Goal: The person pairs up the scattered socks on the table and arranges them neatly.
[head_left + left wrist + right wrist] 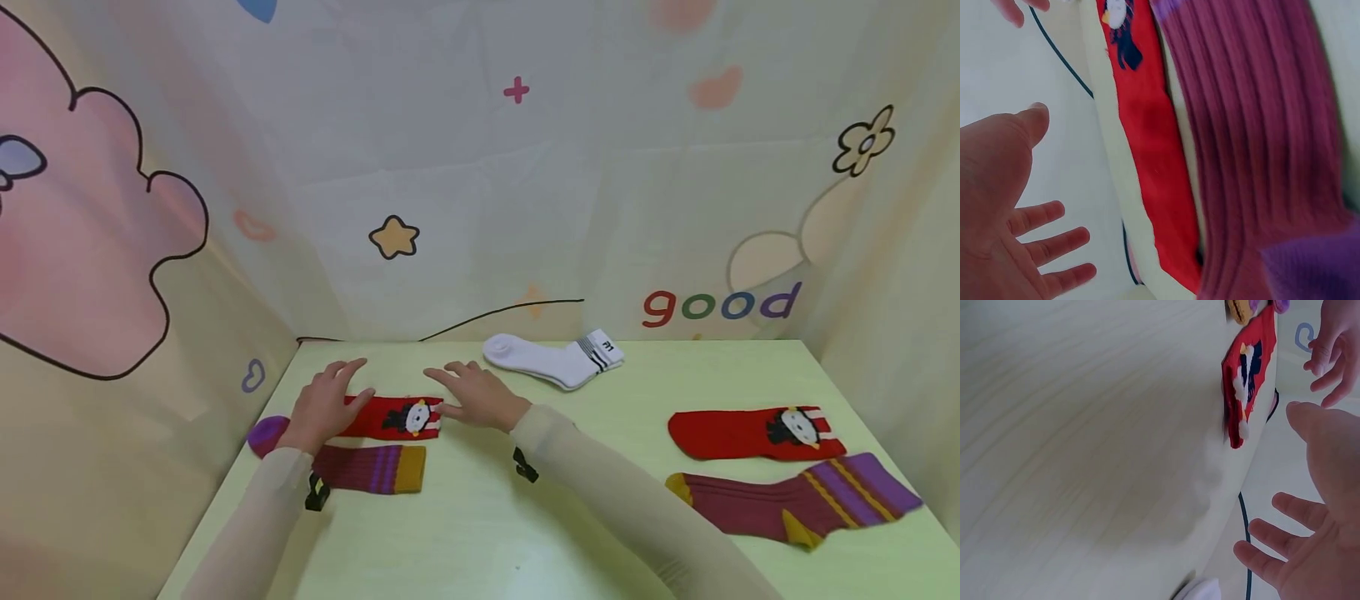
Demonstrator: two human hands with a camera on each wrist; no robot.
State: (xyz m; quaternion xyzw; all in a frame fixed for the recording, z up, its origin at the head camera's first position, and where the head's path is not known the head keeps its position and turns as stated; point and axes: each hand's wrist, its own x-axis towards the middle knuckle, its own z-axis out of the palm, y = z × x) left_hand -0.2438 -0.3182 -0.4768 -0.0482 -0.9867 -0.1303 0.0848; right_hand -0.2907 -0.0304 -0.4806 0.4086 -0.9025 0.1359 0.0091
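Holding nothing, the left hand [322,408] and the right hand [476,396] hover released near a red sock [378,422] that lies beside a maroon sock [356,469] on the counter [465,542]

Red sock [392,418], purple-striped maroon sock [360,469]

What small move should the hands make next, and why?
Probably lower the left hand and pinch the left red cartoon sock: the hand is empty and close by, and the right red cartoon sock, a look-alike, lies apart from it.
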